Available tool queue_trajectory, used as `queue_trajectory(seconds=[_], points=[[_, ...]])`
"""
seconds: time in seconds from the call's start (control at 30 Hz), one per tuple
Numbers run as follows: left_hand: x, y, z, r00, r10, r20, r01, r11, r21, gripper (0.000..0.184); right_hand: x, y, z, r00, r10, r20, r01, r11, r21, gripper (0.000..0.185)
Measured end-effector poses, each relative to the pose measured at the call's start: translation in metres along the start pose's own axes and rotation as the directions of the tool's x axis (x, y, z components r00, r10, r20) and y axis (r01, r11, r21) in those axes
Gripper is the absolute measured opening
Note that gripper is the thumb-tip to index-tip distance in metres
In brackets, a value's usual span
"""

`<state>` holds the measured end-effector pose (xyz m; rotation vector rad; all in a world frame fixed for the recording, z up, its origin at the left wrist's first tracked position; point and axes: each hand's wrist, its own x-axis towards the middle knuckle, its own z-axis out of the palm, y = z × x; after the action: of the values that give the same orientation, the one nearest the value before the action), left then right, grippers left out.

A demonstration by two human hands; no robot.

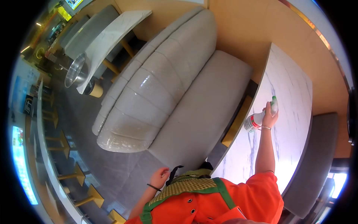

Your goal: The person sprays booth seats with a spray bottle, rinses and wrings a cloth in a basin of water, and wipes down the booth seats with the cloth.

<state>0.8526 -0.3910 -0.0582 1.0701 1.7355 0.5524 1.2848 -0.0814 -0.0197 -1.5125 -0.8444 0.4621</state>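
Observation:
My right hand (270, 116) is wrapped round the neck of a white spray bottle (253, 122) with a red-and-white label and a green-tipped spray head. The bottle is tilted over the white marbled table (238, 153), its head toward the wall side. My left hand (160, 177) hangs low by my waist, near a black strap of the green checked apron (186, 186). Its fingers are loosely curled, and I see nothing in them.
A grey padded bench (201, 108) with a glossy quilted back stands left of the table; another grey bench (313, 164) runs along its right side. Farther off, a metal bowl (76, 70) sits at the end of a second marbled table (108, 35). Yellow stools (76, 175) line the left counter.

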Motion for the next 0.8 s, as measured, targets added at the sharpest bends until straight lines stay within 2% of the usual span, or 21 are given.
queue_trajectory(seconds=[0.03, 0.1, 0.13, 0.17, 0.23, 0.27, 0.33, 0.37, 0.43, 0.47, 0.5, 0.53, 0.57, 0.63, 0.67, 0.7, 0.73, 0.77, 0.8], points=[[0.002, 0.001, -0.001, 1.000, 0.002, -0.005, -0.002, 1.000, 0.003, 0.028, 0.002, 0.005, -0.001, 1.000, 0.000, 0.000, 0.000, 1.000, 0.006, 0.026], [0.004, -0.002, -0.002, 0.999, 0.018, -0.048, -0.018, 1.000, -0.001, 0.029, 0.008, 0.023, -0.010, 0.993, -0.014, -0.120, 0.028, 0.993, 0.115, 0.026], [0.005, -0.007, -0.002, 0.998, 0.012, -0.060, -0.012, 1.000, -0.008, 0.029, 0.006, 0.025, -0.016, 0.984, -0.060, -0.168, 0.074, 0.994, 0.081, 0.027], [0.005, -0.016, -0.001, 0.997, 0.019, -0.076, -0.020, 1.000, -0.017, 0.029, 0.005, 0.030, -0.024, 0.987, -0.062, -0.151, 0.076, 0.994, 0.084, 0.027], [-0.004, -0.023, 0.003, 0.995, 0.008, -0.102, -0.012, 0.999, -0.039, 0.029, 0.001, 0.038, -0.038, 0.963, -0.092, -0.252, 0.070, 0.993, -0.098, 0.034], [-0.005, -0.023, 0.002, 0.995, 0.003, -0.097, -0.006, 0.999, -0.035, 0.029, -0.001, 0.038, -0.042, 0.967, -0.094, -0.237, 0.073, 0.993, -0.097, 0.034], [-0.005, -0.019, -0.003, 0.996, 0.004, -0.093, -0.007, 0.999, -0.032, 0.029, -0.004, 0.031, -0.050, 0.920, -0.236, -0.312, 0.135, 0.940, -0.312, 0.045], [-0.006, -0.017, -0.005, 0.998, 0.001, -0.064, -0.002, 1.000, -0.014, 0.028, -0.001, 0.040, -0.055, 0.919, -0.240, -0.312, 0.140, 0.940, -0.311, 0.045], [-0.011, -0.023, -0.009, 0.999, 0.006, -0.033, -0.006, 1.000, 0.000, 0.027, 0.009, 0.060, -0.067, 0.912, -0.265, -0.313, 0.078, 0.861, -0.502, 0.059], [-0.014, -0.030, -0.012, 0.997, 0.062, -0.042, -0.062, 0.998, -0.001, 0.029, 0.008, 0.063, -0.074, 0.908, -0.275, -0.315, 0.087, 0.861, -0.500, 0.059], [-0.018, -0.039, -0.018, 0.992, 0.118, -0.053, -0.118, 0.993, -0.003, 0.031, 0.001, 0.059, -0.078, 0.934, -0.215, -0.284, 0.057, 0.878, -0.475, 0.066], [-0.024, -0.046, -0.026, 0.990, 0.126, -0.059, -0.127, 0.992, -0.013, 0.031, -0.005, 0.056, -0.083, 0.957, -0.154, -0.247, 0.027, 0.892, -0.451, 0.074], [-0.031, -0.052, -0.037, 0.989, 0.145, -0.034, -0.144, 0.989, 0.015, 0.030, -0.012, 0.062, -0.090, 0.955, -0.166, -0.245, 0.041, 0.893, -0.448, 0.074], [-0.046, -0.079, -0.061, 0.986, 0.169, -0.013, -0.168, 0.985, 0.036, 0.029, -0.037, 0.083, -0.102, 0.868, -0.172, -0.465, -0.137, 0.818, -0.559, 0.077], [-0.055, -0.097, -0.075, 0.985, 0.172, -0.027, -0.171, 0.985, 0.036, 0.029, -0.058, 0.083, -0.102, 0.819, -0.044, -0.573, -0.263, 0.858, -0.442, 0.065], [-0.063, -0.115, -0.091, 0.984, 0.175, -0.046, -0.173, 0.984, 0.036, 0.028, -0.083, 0.081, -0.097, 0.822, -0.051, -0.568, -0.249, 0.863, -0.439, 0.065], [-0.070, -0.139, -0.108, 0.982, 0.177, -0.059, -0.176, 0.984, 0.026, 0.028, -0.105, 0.078, -0.090, 0.864, 0.272, -0.423, -0.387, 0.897, -0.215, 0.062], [-0.080, -0.169, -0.123, 0.988, 0.115, -0.103, -0.111, 0.993, 0.045, 0.031, -0.122, 0.070, -0.082, 0.825, 0.534, -0.184, -0.548, 0.836, -0.031, 0.058], [-0.098, -0.197, -0.133, 0.988, 0.043, -0.146, -0.035, 0.998, 0.054, 0.033, -0.156, 0.042, -0.056, 0.840, 0.534, -0.095, -0.530, 0.845, 0.062, 0.058]])
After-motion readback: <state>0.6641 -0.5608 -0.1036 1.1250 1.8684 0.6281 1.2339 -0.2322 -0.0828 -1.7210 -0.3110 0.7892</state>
